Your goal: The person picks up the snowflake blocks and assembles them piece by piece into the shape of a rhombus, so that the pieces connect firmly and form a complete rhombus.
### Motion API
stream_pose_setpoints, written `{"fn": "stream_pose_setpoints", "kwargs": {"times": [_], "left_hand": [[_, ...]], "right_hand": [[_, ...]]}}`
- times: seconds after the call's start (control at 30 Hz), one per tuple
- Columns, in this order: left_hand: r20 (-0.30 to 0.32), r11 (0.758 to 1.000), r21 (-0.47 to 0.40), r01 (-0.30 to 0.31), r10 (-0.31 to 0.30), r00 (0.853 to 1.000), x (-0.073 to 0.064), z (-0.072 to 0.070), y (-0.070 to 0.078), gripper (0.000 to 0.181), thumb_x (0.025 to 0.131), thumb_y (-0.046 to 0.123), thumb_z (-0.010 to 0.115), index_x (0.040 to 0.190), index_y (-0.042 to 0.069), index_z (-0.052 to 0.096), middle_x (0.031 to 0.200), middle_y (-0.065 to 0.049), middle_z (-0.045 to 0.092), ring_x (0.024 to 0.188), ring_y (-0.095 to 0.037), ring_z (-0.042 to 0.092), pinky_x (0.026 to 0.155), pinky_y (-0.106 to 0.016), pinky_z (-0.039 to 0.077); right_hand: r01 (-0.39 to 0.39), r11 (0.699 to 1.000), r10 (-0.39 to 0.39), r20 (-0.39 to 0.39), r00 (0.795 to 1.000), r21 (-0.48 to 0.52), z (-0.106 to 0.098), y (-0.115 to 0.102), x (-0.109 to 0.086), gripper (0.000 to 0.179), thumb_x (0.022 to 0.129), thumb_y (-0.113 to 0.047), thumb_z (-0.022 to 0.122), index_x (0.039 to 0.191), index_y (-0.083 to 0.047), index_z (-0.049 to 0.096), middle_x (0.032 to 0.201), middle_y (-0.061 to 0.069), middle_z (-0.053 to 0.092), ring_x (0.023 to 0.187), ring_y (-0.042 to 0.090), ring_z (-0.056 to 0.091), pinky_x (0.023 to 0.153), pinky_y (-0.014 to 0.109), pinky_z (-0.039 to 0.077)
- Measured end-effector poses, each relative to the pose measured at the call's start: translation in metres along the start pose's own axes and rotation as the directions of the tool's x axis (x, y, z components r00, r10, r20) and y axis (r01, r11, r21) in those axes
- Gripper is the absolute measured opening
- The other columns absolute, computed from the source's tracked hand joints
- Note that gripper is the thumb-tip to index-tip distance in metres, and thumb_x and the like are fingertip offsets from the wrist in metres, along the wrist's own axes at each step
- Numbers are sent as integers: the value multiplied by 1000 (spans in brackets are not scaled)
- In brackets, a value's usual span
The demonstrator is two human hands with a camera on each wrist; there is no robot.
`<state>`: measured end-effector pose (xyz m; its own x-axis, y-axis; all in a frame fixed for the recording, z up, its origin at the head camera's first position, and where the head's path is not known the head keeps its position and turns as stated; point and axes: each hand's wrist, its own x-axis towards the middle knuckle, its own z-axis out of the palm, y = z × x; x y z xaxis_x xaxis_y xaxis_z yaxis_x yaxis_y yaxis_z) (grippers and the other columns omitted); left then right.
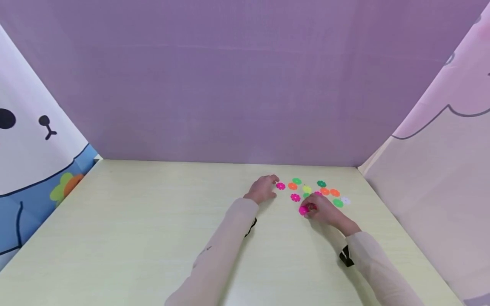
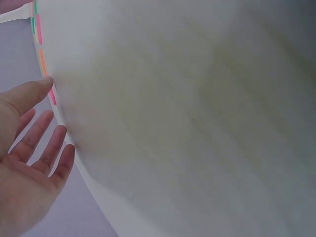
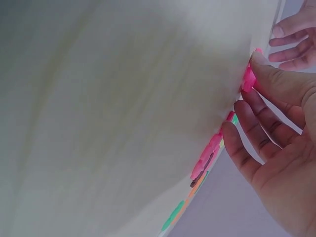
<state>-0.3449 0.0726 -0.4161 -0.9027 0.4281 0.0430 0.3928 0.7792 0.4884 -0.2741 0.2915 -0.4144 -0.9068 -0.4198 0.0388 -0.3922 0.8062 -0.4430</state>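
My right hand (image 1: 324, 209) is low over the table and pinches a bright pink flower-shaped piece (image 1: 303, 211) between thumb and forefinger. The right wrist view shows that pink flower piece (image 3: 249, 78) under the thumb tip, with the other fingers loosely bent below. To the left, my left hand (image 1: 262, 188) holds nothing, its fingers spread beside another pink flower piece (image 1: 280, 186). In the left wrist view the thumb (image 2: 37, 94) overlaps the edge of a pink piece; whether they touch, I cannot tell. A third pink piece (image 1: 295, 197) lies between the hands.
Around the hands lie several flat flower pieces: orange (image 1: 292, 186), light green (image 1: 296, 181), yellow (image 1: 307, 189), dark green (image 1: 321, 184) and white (image 1: 346, 200). The pale wooden table (image 1: 126, 221) meets a purple backdrop (image 1: 229, 97) behind, with printed cloths at both sides.
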Motion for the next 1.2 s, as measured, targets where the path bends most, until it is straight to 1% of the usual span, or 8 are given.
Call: {"fn": "stream_pose_setpoints", "kwargs": {"times": [0.07,0.27,0.37,0.47,0.67,0.9,1.1,1.2], "left_hand": [[5,1000,5,-1,1,1000,1,1,1,50,79,13,71,125,15,52,119,0,60,111,-14,54,96,-27,43],[25,1000,20,-12,11,1000,5,4,2,52,80,12,69,128,16,50,124,2,57,117,-13,51,99,-27,41],[34,999,28,-32,32,999,5,4,2,52,81,12,69,129,16,49,125,3,57,118,-13,51,99,-27,41],[49,999,35,-41,40,998,4,3,1,53,82,11,68,130,18,47,125,3,56,117,-14,51,98,-28,42],[95,996,81,-26,18,995,-1,0,-1,52,85,14,63,133,24,44,121,4,56,113,-17,49,94,-30,44],[91,994,94,-49,40,995,-2,-2,-1,52,85,14,64,133,23,45,120,5,57,111,-16,50,95,-29,43],[79,993,94,-69,62,995,-1,-2,0,53,83,13,67,131,22,47,109,5,62,102,-14,52,90,-27,45],[68,993,92,-74,68,995,-1,-3,0,54,81,12,68,130,22,48,109,4,62,101,-13,53,89,-26,45]], "right_hand": [[-9,1000,9,-3,1000,3,0,0,0,22,72,-4,74,93,-6,67,84,1,58,79,15,50,70,26,48],[-1,1000,1,-1,1000,-13,-1,2,1,22,72,-4,74,93,-6,67,84,2,58,79,15,50,69,24,47],[5,1000,-5,0,1000,-16,-1,2,1,22,72,-3,74,93,-5,66,84,2,58,79,15,50,69,25,48],[11,1000,-11,4,1000,-14,-1,1,2,22,72,-4,74,93,-5,66,84,2,59,79,15,51,69,24,48],[11,1000,-11,12,1000,2,0,-2,3,21,73,-3,74,92,-4,66,83,2,59,77,15,51,69,25,48],[4,1000,-4,20,1000,6,-1,-4,4,22,73,-4,73,94,-5,66,84,3,58,78,15,51,70,27,48],[5,1000,-5,15,1000,-8,-1,-3,3,22,73,-4,73,94,-5,66,84,3,58,80,16,51,71,27,48],[1,1000,-1,19,1000,-4,-2,-3,3,22,73,-4,73,94,-5,66,85,3,58,80,16,50,71,27,48]]}}
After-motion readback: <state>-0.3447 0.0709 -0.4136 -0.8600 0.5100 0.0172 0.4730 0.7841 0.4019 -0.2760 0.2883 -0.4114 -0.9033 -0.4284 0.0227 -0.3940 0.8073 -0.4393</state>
